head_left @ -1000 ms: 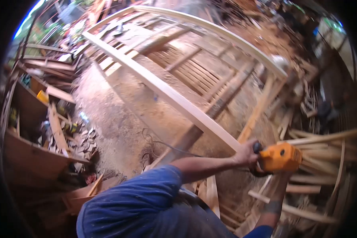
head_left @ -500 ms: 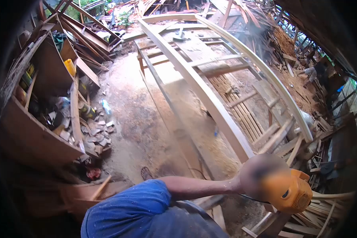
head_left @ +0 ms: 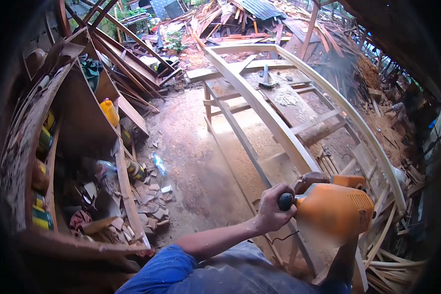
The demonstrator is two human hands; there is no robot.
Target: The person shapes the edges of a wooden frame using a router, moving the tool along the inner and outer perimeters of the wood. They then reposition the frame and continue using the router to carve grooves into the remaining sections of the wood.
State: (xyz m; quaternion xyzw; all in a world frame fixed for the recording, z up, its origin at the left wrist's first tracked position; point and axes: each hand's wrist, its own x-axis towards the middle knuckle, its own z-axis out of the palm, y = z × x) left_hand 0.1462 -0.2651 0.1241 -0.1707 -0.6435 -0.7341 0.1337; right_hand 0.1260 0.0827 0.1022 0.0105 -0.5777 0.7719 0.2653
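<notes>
My left hand (head_left: 274,208) is wrapped round the black knob handle of an orange power tool (head_left: 335,210). The tool rests at the near end of a long pale wooden frame (head_left: 279,128), over its left rail. Behind the tool's orange body, my right hand is hidden; only the right forearm (head_left: 342,259) shows, reaching up to the tool from below. The frame lies across a slatted wooden bench (head_left: 240,134). On a board at the bench's far end stands a hammer-like tool (head_left: 266,78).
Wooden shelving (head_left: 127,196) with cans and a yellow jug (head_left: 110,111) stands at the left. A plastic bottle (head_left: 159,164) and wood offcuts (head_left: 154,208) lie on the floor. Scrap timber is heaped at the back, and thin strips (head_left: 397,264) lie at the lower right.
The view has shifted, so the frame and shelving appear farther right. The orange tool looks higher and slightly left, and my left hand on its knob is now clearly visible.
</notes>
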